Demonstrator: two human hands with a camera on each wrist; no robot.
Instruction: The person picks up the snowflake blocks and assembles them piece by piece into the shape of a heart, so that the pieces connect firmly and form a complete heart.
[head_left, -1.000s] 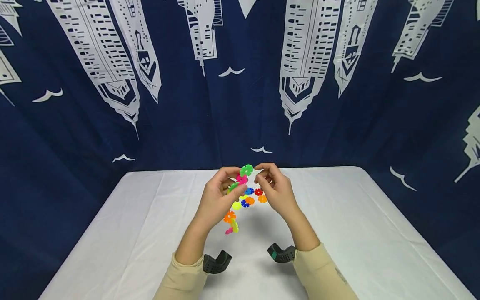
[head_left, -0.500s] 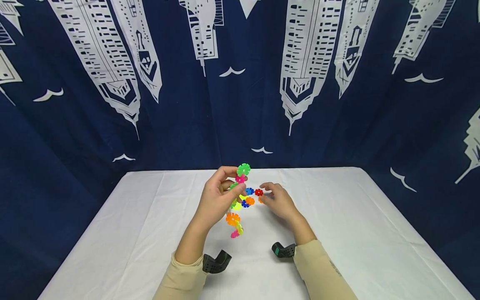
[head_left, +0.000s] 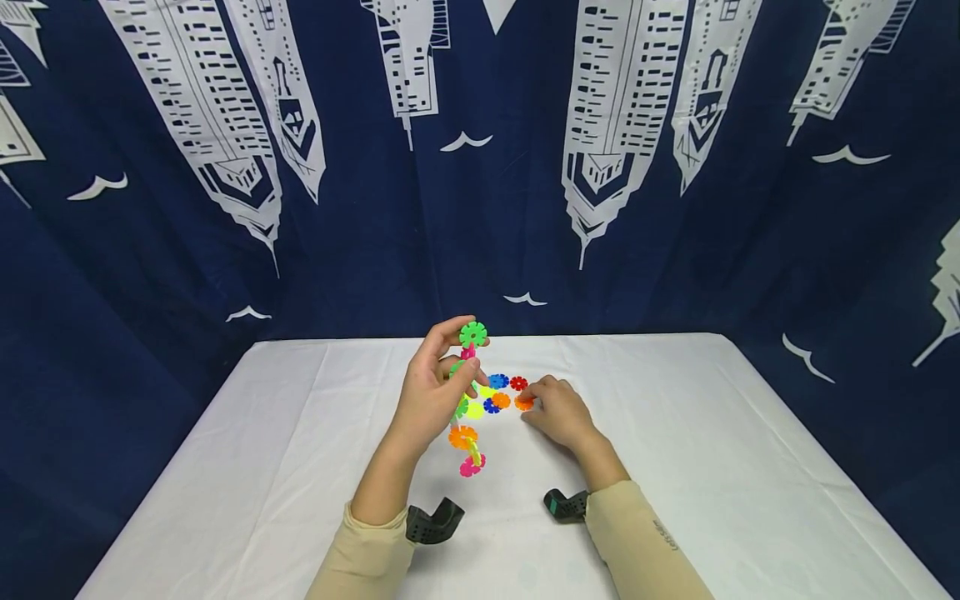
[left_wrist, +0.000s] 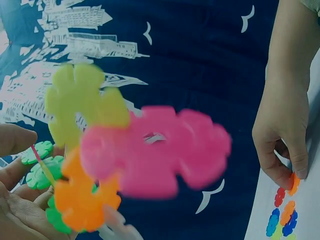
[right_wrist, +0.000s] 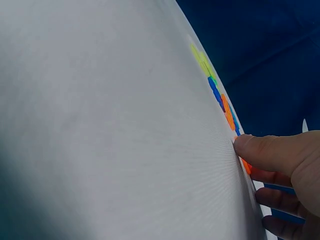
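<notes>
My left hand (head_left: 429, 390) grips a linked chain of flower-shaped plastic discs (left_wrist: 155, 150) above the table. In the head view, a green disc (head_left: 472, 334) tops the chain, and orange, yellow and pink ones dangle below the palm. The left wrist view shows the pink disc large and blurred in front of a yellow-green disc (left_wrist: 80, 100) and an orange one (left_wrist: 82, 200). My right hand (head_left: 564, 412) is low at the table, thumb and fingers pinching an orange flower disc (head_left: 522, 403). Its fingers partly cover that disc.
Loose flower discs lie close together between the hands: a red one (head_left: 518, 383), blue ones (head_left: 498, 381), another orange one (head_left: 501, 401) and a yellow one (head_left: 474, 410). A white cloth (head_left: 675, 433) covers the table. Behind it hangs a navy printed curtain (head_left: 420, 233).
My right hand has come away from the top of the chain, moved down to the table and taken hold of an orange disc. The chain in my left hand has shifted slightly left.
</notes>
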